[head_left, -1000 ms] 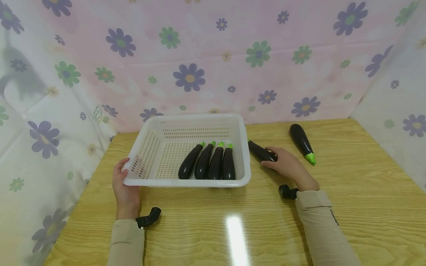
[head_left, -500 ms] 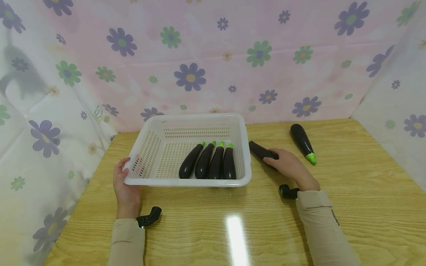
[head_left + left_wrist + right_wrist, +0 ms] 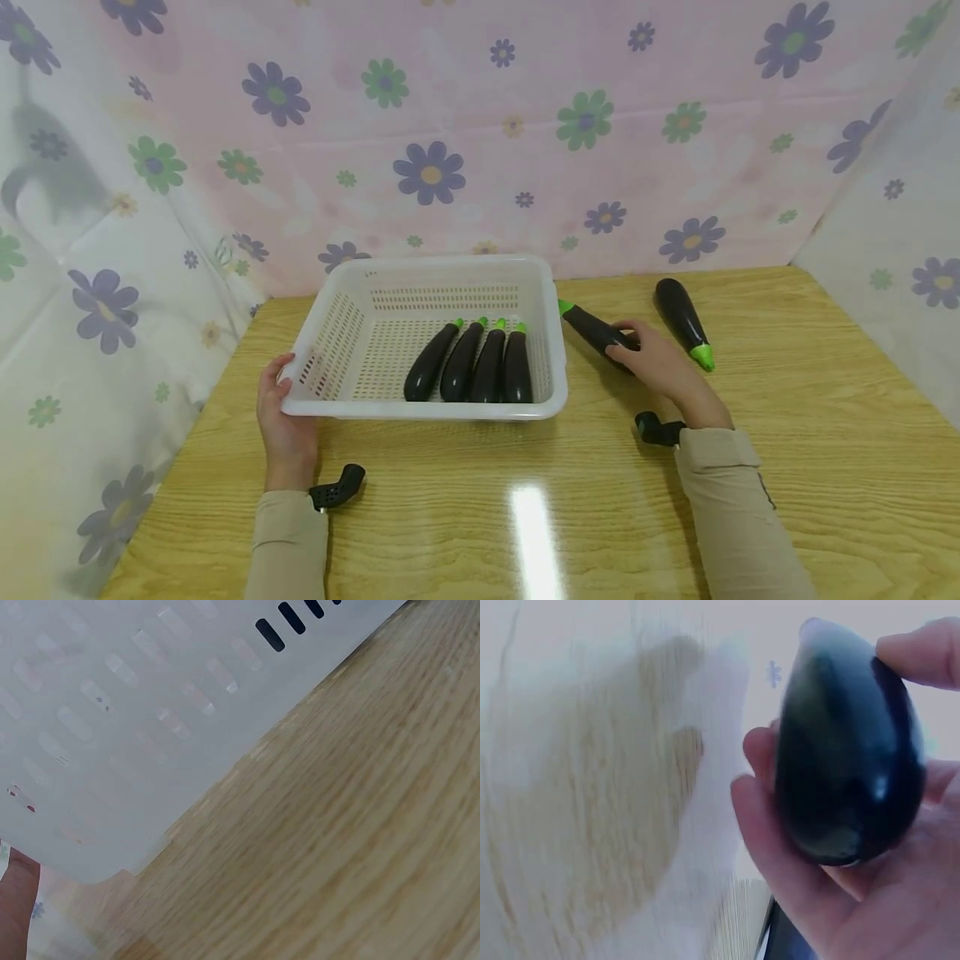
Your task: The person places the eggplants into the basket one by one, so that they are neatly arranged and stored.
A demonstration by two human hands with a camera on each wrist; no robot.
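Note:
My right hand [image 3: 660, 362] grips a dark eggplant [image 3: 596, 329] by its thick end, just right of the basket, its green stem pointing up and left toward the basket's side. In the right wrist view the fingers and thumb wrap round the eggplant's glossy end [image 3: 851, 757]. My left hand [image 3: 283, 425] holds the near left corner of the white plastic basket [image 3: 420, 411], thumb over the rim and the other fingers along the outside. Several eggplants [image 3: 427, 364] lie side by side in the basket's right half, stems away from me. The basket's slotted wall [image 3: 150, 735] fills much of the left wrist view.
Another eggplant [image 3: 682, 321] lies on the wooden table [image 3: 450, 517] at the back right, its green stem toward me. A flowered cloth [image 3: 480, 167] hangs behind the table and along both sides.
My right hand has taken hold of the eggplant and raised it a little, shifting slightly right, so more of its green stem shows. The left hand and basket keep their place.

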